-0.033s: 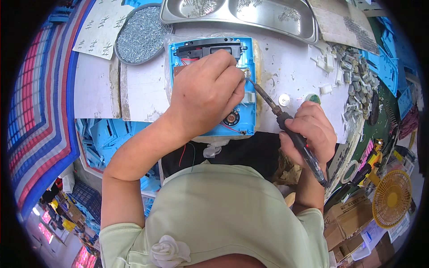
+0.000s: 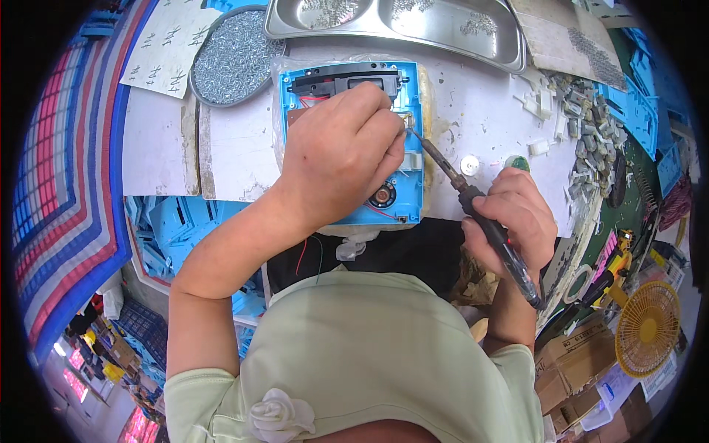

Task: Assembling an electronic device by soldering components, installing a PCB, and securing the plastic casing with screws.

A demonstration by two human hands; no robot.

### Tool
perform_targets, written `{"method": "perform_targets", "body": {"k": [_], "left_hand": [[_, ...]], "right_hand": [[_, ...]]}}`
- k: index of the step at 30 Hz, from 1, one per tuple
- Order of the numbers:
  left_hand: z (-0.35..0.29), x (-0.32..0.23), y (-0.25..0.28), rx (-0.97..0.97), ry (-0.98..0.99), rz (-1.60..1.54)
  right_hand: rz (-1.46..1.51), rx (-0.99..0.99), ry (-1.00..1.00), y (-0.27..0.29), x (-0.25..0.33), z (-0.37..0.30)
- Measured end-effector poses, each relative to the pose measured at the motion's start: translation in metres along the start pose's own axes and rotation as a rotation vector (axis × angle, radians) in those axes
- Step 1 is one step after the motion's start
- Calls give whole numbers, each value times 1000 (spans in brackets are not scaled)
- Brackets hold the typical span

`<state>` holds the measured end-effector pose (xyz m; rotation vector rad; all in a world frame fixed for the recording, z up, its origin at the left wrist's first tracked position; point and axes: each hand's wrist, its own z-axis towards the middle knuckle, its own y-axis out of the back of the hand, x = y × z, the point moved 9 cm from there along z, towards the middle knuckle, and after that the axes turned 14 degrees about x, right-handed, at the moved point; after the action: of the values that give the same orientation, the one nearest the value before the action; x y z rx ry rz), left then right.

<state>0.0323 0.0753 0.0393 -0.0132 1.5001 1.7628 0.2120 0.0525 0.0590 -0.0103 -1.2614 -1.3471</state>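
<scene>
A blue plastic casing [image 2: 408,198] lies open on the bench, with a black part along its far side, thin wires and a small round speaker [image 2: 383,195] near its front. Over its middle is my left hand [image 2: 341,151], closed with fingertips pinched together; whatever they grip is hidden behind the hand. My right hand [image 2: 523,218] is wrapped around the dark handle of a soldering iron [image 2: 478,205]. The iron slants up and left, its tip beside my left fingertips above the casing. A red and a green wire hang below my left wrist.
A round tray of small screws [image 2: 235,59] and a metal tray [image 2: 443,33] stand at the back. Right of the casing are a white disc [image 2: 470,165], a green roll [image 2: 518,162] and a pile of small parts [image 2: 591,133]. A yellow fan [image 2: 648,328] is lower right.
</scene>
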Motion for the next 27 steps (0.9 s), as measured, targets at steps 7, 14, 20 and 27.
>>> {"method": "perform_targets", "body": {"k": [7,14,20,27], "left_hand": [[1,-1,0,2,0,8],[1,-1,1,9,7,14],[1,0,0,22,15,1],[0,-1,1,24,16,16]], "right_hand": [[41,-16,-18,5,-1,-1],[28,-12,-26,7,-1,-3],[31,-23,-18,7,-2,-5],[29,-23,-13,8,-1,-4]]}}
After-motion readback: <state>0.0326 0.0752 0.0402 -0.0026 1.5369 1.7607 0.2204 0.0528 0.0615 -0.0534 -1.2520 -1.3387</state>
